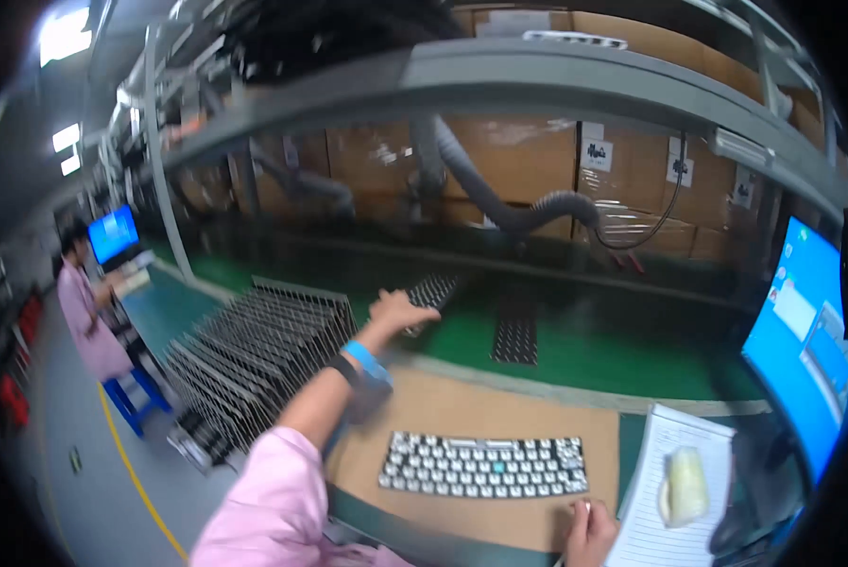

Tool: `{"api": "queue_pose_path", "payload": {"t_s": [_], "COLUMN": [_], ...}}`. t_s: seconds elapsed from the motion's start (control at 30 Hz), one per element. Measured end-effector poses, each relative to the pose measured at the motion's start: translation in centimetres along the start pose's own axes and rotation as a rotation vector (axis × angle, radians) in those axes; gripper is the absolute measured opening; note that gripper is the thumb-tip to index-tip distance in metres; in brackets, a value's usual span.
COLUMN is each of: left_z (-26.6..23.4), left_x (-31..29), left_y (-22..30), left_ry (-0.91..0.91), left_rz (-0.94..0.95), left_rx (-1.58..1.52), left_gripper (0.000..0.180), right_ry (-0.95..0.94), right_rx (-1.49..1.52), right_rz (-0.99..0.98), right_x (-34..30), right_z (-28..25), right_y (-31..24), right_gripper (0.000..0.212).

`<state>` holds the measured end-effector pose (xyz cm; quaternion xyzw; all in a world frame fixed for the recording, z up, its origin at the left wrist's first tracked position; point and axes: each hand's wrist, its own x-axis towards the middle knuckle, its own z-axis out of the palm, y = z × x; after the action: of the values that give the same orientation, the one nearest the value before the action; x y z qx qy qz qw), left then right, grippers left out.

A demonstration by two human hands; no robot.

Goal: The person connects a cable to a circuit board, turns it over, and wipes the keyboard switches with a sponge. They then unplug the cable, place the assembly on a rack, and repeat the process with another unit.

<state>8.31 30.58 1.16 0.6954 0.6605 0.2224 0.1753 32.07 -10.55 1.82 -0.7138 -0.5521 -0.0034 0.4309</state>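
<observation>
My left hand [397, 310], with a blue band and a black band at the wrist, stretches over the green bench. Its fingers are closed at the near left edge of a dark panel with rows of small light marks [435, 289]. A similar dark panel [514, 338] lies to its right. In front of me a keyboard assembly without keycaps [482, 465], with pale switches and one teal one, lies on a brown board [443, 387]. Just off its lower right corner is my right hand [590, 534], fingers curled together; what they hold, if anything, is hidden.
A wire rack of upright dark plates [258, 345] stands left. Lined paper [655, 472] bearing a pale yellowish roll [686, 487] lies right, beside a monitor [802, 326]. A grey hose [499, 203] hangs under the shelf. Another person [88, 307] works far left.
</observation>
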Motion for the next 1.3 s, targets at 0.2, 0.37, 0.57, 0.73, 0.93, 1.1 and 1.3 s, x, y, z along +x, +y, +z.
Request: {"api": "queue_pose_path", "payload": {"t_s": [0.2,0.37,0.57,0.73,0.93,1.1,1.3], "left_z": [5.5,7.5,-3.3,-11.8,-10.3,-3.3,0.2], "left_x": [8.2,12.0,-1.9,-26.4,-33.6,-30.7,-27.1], "left_y": [7.6,7.1,8.6,1.8,-16.2,-20.5,-21.3], "left_ry": [-0.035,0.398,0.541,0.908,0.708,0.555,0.674], "left_rz": [-0.15,0.01,0.795,0.779,0.189,0.259,0.338], "left_rx": [-0.076,0.2,-0.088,-0.31,0.303,0.471,0.615], "left_gripper": [0.098,0.106,0.064,0.041,0.071,0.089,0.097], "right_ry": [-0.006,0.017,-0.082,-0.043,-0.02,0.012,-0.002], "right_rx": [-0.02,0.16,0.134,0.07,0.098,0.155,0.089], "right_rz": [-0.039,-0.19,-0.152,-0.107,-0.034,0.002,-0.042], "right_x": [3.3,6.0,5.9,3.1,0.6,0.6,3.7], "right_z": [-1.3,3.9,4.7,4.2,3.3,3.9,6.4], "right_y": [3.1,7.5,7.4,8.2,7.1,7.5,11.0], "right_gripper": [0.012,0.008,0.01,0.014,0.018,0.02,0.014]}}
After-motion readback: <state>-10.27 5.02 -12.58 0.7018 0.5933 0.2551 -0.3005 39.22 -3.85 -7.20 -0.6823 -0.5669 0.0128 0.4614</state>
